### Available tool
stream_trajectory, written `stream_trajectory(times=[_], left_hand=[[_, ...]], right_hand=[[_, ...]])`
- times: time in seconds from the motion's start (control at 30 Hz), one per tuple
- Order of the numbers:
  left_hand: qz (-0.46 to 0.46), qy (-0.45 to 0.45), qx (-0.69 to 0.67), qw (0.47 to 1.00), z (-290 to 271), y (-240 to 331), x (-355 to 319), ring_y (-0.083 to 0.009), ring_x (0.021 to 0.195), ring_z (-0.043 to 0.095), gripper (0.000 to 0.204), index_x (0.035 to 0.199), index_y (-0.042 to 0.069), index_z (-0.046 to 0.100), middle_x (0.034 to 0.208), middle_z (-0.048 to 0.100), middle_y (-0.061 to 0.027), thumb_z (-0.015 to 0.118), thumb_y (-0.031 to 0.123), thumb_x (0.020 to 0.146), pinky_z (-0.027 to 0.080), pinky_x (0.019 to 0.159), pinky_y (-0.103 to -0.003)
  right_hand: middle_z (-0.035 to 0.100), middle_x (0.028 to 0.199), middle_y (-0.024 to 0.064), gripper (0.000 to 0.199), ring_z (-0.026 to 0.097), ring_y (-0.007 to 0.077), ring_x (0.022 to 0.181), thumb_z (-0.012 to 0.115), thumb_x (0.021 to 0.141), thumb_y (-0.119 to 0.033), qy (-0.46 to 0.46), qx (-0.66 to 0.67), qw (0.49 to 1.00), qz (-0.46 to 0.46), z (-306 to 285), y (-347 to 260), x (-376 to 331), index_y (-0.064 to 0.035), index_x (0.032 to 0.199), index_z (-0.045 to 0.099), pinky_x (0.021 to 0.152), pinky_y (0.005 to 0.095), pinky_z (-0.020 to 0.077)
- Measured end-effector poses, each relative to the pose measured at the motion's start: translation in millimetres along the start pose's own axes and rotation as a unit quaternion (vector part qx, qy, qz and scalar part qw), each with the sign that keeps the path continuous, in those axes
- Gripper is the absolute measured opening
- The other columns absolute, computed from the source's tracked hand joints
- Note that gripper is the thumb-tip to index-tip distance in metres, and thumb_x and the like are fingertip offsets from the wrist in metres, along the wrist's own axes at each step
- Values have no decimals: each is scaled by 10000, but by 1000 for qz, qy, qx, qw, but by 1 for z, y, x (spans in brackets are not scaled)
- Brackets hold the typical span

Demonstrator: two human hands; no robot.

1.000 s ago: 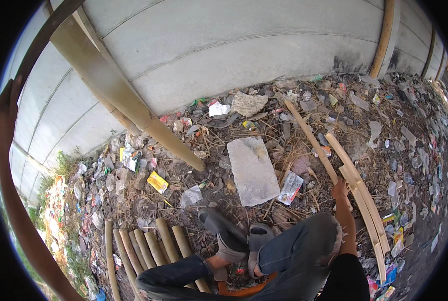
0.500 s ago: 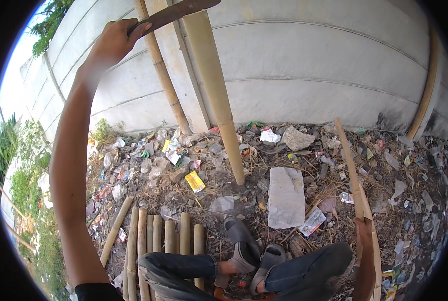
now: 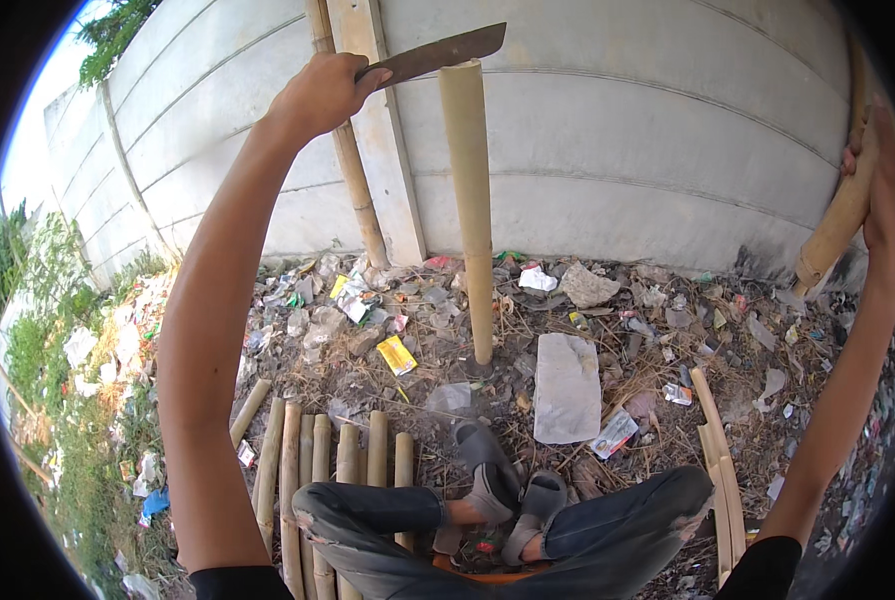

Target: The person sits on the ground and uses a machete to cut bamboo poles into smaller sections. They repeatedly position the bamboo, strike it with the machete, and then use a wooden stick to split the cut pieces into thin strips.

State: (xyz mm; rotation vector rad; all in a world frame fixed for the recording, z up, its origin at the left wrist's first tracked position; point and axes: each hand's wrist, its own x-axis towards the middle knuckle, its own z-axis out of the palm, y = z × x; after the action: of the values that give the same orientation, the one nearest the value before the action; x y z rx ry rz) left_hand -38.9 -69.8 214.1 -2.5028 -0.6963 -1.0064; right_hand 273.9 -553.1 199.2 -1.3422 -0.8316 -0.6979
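My left hand (image 3: 324, 92) is raised high and grips the handle of a rusty machete (image 3: 439, 53), whose blade lies just above the top end of an upright bamboo pole (image 3: 470, 200). That pole stands on the littered ground in front of my crossed legs. My right hand (image 3: 884, 175) is up at the right edge, closed around a second, leaning bamboo piece (image 3: 833, 235).
A grey concrete wall (image 3: 617, 150) with a post (image 3: 382, 140) and another bamboo stalk (image 3: 352, 170) runs behind. Several cut bamboo lengths (image 3: 337, 470) lie at my left knee, split strips (image 3: 717, 450) at my right. Trash, a white sack (image 3: 567, 385) and dry grass cover the ground.
The view has tilted up and swung toward the wall. My left hand with the machete has moved right, over the pole's top. My right hand now shows holding the leaning bamboo.
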Motion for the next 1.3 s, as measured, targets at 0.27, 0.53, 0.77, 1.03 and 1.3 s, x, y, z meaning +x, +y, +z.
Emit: stream_trajectory(times=[0.27,0.53,0.77,1.03,1.3], left_hand=[[-57,-64,15,996,-21,22,-24,-361,700,666,521,953,-4,721,738,679,-189,546,480,1034,530,720,-497],[-36,-53,6,998,-10,25,-29,-387,794,691,506,965,22,724,776,693,-196,546,491,1027,533,749,-516],[-12,1,-116,993,40,46,-41,-413,742,666,499,1007,12,721,741,671,-230,534,474,1038,521,711,-514],[-14,-35,-48,998,65,53,-19,-396,732,682,507,998,36,734,733,685,-198,549,508,1022,545,691,-509],[-44,-34,-86,995,123,77,-52,-425,767,696,492,1032,79,746,732,691,-205,557,533,1005,561,708,-522]], right_hand=[[529,674,32,450,526,116,500,738,929,-416,-439,-110,839,301,80,-35,-136,-49,1073,522,443,284,453],[510,663,25,537,502,99,468,691,945,-488,-237,-13,938,254,45,-60,-125,3,1108,549,438,246,446],[458,722,14,437,483,100,590,526,1041,-480,-40,134,988,-61,24,-86,-8,-47,1102,525,628,263,452],[569,675,49,478,569,135,501,712,947,-453,-369,-110,848,364,68,22,-184,-3,1040,583,450,299,472],[547,645,36,430,531,122,434,680,958,-458,-213,51,915,339,71,-11,-154,-48,978,552,411,272,442]])
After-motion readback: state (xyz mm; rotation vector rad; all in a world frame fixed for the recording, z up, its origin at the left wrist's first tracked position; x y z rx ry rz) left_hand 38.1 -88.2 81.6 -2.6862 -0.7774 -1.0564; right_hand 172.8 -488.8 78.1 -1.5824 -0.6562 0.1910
